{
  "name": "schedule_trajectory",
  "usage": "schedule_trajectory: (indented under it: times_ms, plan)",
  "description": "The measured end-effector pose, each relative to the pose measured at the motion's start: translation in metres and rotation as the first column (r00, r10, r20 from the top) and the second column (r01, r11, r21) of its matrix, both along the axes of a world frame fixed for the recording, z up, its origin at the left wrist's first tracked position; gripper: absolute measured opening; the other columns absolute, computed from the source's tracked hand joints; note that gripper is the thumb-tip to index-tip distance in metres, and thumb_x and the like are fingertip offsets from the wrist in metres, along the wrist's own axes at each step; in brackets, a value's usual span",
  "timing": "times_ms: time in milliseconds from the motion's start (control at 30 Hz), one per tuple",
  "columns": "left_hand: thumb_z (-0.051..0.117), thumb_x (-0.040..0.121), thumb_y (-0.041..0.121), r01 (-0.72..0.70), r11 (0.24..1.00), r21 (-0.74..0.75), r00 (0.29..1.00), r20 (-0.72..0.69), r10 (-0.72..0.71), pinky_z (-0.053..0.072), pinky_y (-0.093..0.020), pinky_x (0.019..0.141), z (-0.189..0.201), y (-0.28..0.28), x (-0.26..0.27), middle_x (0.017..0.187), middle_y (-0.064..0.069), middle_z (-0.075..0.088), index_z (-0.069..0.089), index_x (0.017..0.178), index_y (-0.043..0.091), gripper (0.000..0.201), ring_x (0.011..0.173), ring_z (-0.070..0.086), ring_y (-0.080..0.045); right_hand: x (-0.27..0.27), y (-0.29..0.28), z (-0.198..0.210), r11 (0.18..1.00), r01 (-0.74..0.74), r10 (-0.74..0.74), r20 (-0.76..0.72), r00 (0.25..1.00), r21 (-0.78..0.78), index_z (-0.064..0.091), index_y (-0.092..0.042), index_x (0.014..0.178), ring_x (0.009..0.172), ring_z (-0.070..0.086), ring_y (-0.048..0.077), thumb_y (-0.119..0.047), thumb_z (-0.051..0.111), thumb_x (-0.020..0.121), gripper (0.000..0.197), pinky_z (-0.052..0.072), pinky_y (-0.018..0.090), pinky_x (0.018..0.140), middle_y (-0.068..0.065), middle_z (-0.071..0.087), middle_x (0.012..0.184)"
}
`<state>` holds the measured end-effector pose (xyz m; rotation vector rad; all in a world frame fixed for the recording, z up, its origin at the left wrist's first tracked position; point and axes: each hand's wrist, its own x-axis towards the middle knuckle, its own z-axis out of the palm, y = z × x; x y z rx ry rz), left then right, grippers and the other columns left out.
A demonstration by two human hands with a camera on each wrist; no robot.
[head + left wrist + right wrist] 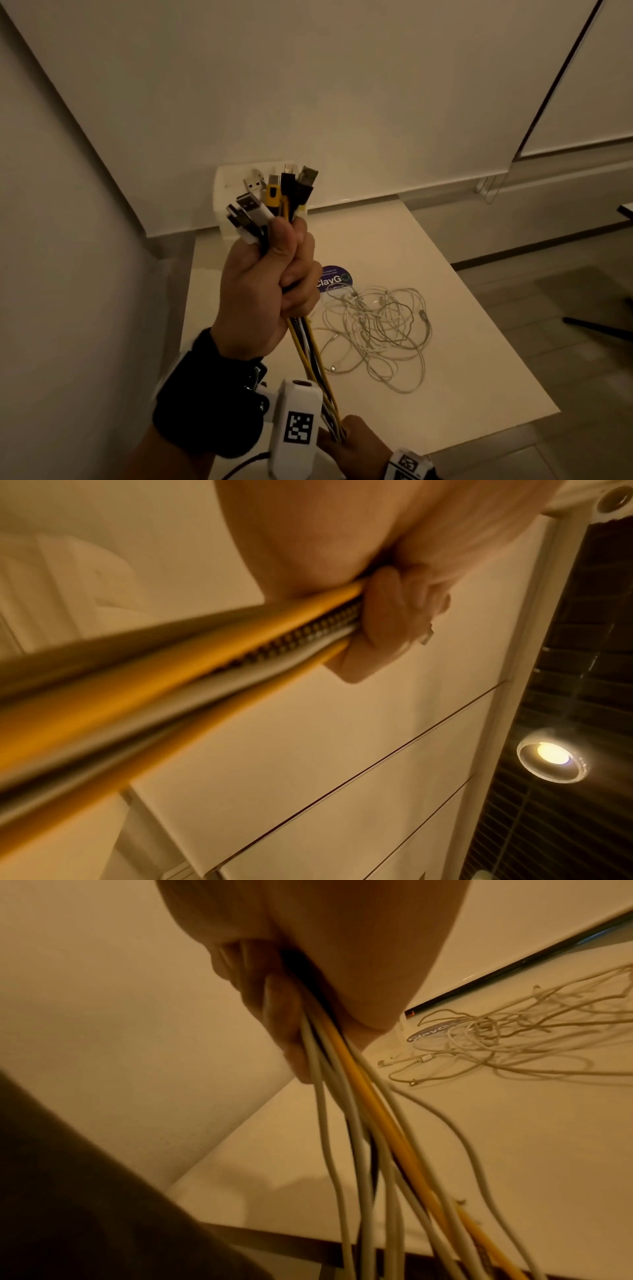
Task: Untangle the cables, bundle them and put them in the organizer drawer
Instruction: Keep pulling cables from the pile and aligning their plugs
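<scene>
My left hand [270, 284] is raised above the white table [479, 359] and grips a cable bundle [313, 356] of yellow, white, black and braided cables. Several USB plugs [274, 198] stick up out of the fist. In the left wrist view the left hand's fingers [387, 615] curl round the cable bundle [205, 674]. Lower down, my right hand [352, 442] grips the same cables; its fingers [274, 1010] wrap the cable bundle [359, 1096], whose ends hang below. A tangle of thin white cables [376, 325] lies loose on the table, also seen as the white tangle [514, 1042].
A white plastic container [224, 185] stands at the table's far edge against the wall, partly hidden by the plugs. A round purple sticker [334, 279] lies beside the tangle. The table's right and near edges drop to a tiled floor. A wall is close on the left.
</scene>
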<state>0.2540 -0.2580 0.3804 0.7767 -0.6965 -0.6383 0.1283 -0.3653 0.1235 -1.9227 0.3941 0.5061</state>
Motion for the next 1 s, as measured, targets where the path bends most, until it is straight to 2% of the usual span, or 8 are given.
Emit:
schedule_trajectory:
  times_ms: [133,300,400,467,600,700,800,1000]
  plan:
    - [0.065,0.084,0.046,0.0,1.0,0.029,0.999,-0.039,0.001,0.019,-0.015,0.035,-0.007,-0.007,0.001,0.052,0.008,0.036,0.035,0.075,0.013,0.045,0.037,0.026,-0.002,0.003,-0.006,-0.003,0.998,-0.054,0.054,-0.014,0.998,-0.028,0.04,-0.019,0.048,0.047,0.04,0.006,-0.09,0.051,0.054,0.072,0.032,0.027,0.054,-0.003,0.038,0.049]
    - [0.067,0.083,0.045,-0.039,0.999,0.033,0.992,-0.119,0.043,0.022,-0.013,0.034,-0.013,-0.008,0.009,0.052,0.007,0.034,0.039,0.076,0.013,0.043,0.037,0.022,-0.003,-0.006,-0.045,0.027,0.971,-0.232,0.232,0.013,0.973,0.058,0.06,-0.031,0.08,0.081,0.061,0.005,-0.054,0.074,0.069,0.029,0.048,0.022,0.077,-0.01,0.065,0.081]
    - [0.068,0.083,0.037,-0.005,1.0,0.013,0.984,-0.176,0.008,0.022,-0.017,0.035,-0.018,-0.011,0.014,0.056,0.005,0.032,0.044,0.081,0.012,0.035,0.04,0.02,-0.006,-0.008,-0.095,0.036,0.948,-0.304,0.311,-0.063,0.948,0.095,0.049,-0.034,0.125,0.111,0.055,0.007,-0.045,0.081,0.069,0.066,0.045,0.024,0.09,-0.011,0.058,0.122]
    - [0.066,0.081,0.032,0.056,0.998,-0.027,0.97,-0.234,-0.06,0.022,-0.021,0.037,-0.022,-0.014,0.016,0.059,0.003,0.029,0.046,0.086,0.01,0.03,0.043,0.021,-0.008,-0.001,-0.136,0.036,0.943,-0.332,0.334,-0.176,0.926,0.041,0.042,-0.033,0.134,0.117,0.052,0.012,-0.039,0.08,0.073,0.072,0.045,0.026,0.091,-0.009,0.054,0.129]
    - [0.06,0.082,0.03,0.099,0.994,-0.056,0.951,-0.289,-0.11,0.023,-0.023,0.041,-0.028,-0.024,0.016,0.063,0.001,0.036,0.048,0.091,0.008,0.027,0.046,0.023,-0.01,0.029,-0.219,0.01,0.922,-0.047,-0.01,-0.144,0.99,-0.385,0.059,-0.019,0.116,0.096,0.062,0.018,-0.031,0.068,0.085,0.034,0.048,0.026,0.079,0.001,0.066,0.111]
    - [0.062,0.084,0.035,0.017,0.999,0.037,0.967,-0.255,-0.007,0.025,-0.022,0.04,-0.031,-0.036,0.013,0.063,0.003,0.038,0.05,0.09,0.011,0.028,0.045,0.027,-0.007,0.055,-0.255,-0.024,0.827,0.25,-0.361,-0.134,0.923,-0.504,0.062,-0.009,0.104,0.095,0.065,0.031,-0.036,0.06,0.09,0.031,0.053,0.036,0.08,0.014,0.069,0.106]
    - [0.062,0.087,0.04,-0.039,0.995,0.088,0.971,-0.233,0.059,0.03,-0.022,0.042,-0.035,-0.048,0.013,0.065,0.003,0.04,0.051,0.09,0.014,0.029,0.045,0.035,-0.007,0.069,-0.262,-0.052,0.817,0.304,-0.465,-0.248,0.85,-0.49,0.056,0.0,0.111,0.097,0.063,0.035,-0.043,0.057,0.091,0.047,0.052,0.037,0.079,0.019,0.064,0.109]
    - [0.058,0.088,0.044,-0.123,0.974,0.189,0.973,-0.171,0.156,0.04,-0.023,0.041,-0.042,-0.061,0.017,0.063,-0.002,0.042,0.05,0.089,0.014,0.031,0.039,0.042,-0.013,0.075,-0.254,-0.057,0.753,0.63,-0.658,-0.182,0.731,-0.189,0.067,0.008,0.093,0.073,0.062,0.031,-0.016,0.059,0.093,0.026,0.054,0.04,0.07,0.017,0.066,0.076]
